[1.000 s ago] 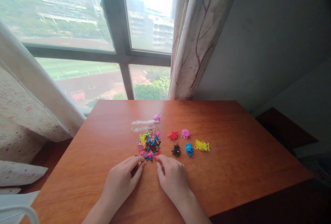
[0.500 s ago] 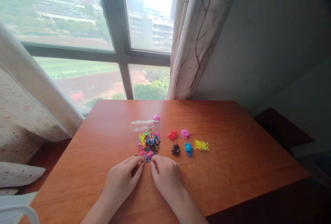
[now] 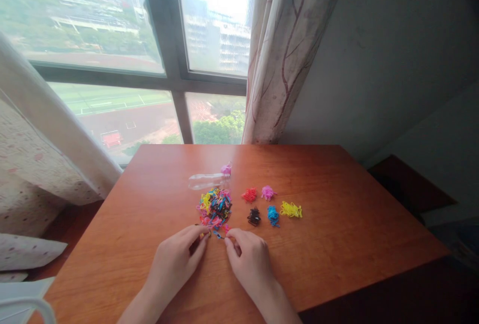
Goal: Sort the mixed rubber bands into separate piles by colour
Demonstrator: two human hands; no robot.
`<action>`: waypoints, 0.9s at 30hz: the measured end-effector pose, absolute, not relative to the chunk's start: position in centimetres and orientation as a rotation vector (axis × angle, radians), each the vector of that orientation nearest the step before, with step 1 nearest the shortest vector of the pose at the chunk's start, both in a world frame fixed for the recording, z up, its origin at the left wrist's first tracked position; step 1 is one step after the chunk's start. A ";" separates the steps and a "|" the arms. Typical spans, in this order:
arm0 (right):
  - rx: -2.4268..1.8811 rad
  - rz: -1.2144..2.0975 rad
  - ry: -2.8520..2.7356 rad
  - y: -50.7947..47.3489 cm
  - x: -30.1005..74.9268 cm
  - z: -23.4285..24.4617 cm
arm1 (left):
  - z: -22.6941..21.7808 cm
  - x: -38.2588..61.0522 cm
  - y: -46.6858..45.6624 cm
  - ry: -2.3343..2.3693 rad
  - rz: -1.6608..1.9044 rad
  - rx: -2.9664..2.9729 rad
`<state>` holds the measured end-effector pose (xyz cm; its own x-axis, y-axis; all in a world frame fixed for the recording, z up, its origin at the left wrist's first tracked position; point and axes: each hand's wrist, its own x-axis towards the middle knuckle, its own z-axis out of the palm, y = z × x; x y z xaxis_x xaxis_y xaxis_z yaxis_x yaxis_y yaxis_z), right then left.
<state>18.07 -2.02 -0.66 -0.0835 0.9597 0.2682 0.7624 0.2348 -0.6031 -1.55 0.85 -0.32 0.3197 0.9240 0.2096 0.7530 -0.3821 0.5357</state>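
Observation:
A mixed pile of small coloured rubber bands point(image 3: 215, 204) lies on the wooden table in front of my hands. My left hand point(image 3: 177, 254) is closed in a pinch at the pile's near left edge, with yellow bands point(image 3: 209, 233) showing at its fingertips. Just right of it, my right hand point(image 3: 250, 254) pinches what looks like a dark band, partly hidden by the fingers. Between the two hands a blue band point(image 3: 217, 235) rests on the table. Pink and red bands point(image 3: 217, 221) lie at the pile's near side.
Right of the pile are separate heaps: red point(image 3: 249, 194), pink point(image 3: 268, 193), black point(image 3: 254, 217), blue point(image 3: 273, 216) and yellow point(image 3: 291, 210). Behind the pile a clear bottle-like container point(image 3: 208, 181) lies sideways, a pink piece point(image 3: 226, 169) at its right end. The table point(image 3: 337, 244) meets a window and curtains.
My right hand has shifted a little to the right, away from the left hand, uncovering the blue band and some pink ones. My left hand has stayed in place.

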 end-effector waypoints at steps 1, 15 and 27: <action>-1.579 0.412 -1.899 -2.0 18.0 -0.6 | -0.3 -1.6 0.9 1.497 0.698 2.250; -1.615 0.356 -2.092 -1.9 16.8 0.1 | -0.1 -1.5 0.9 1.479 0.703 2.300; -1.527 0.292 -2.029 -0.8 16.1 -0.8 | -0.4 -1.7 0.9 1.478 0.685 2.290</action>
<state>16.09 -0.78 -0.83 -0.1796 0.9325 0.3134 0.8061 0.3221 -0.4965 -1.68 0.94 -0.38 0.3464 0.9130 0.2155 0.7545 -0.4077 0.5142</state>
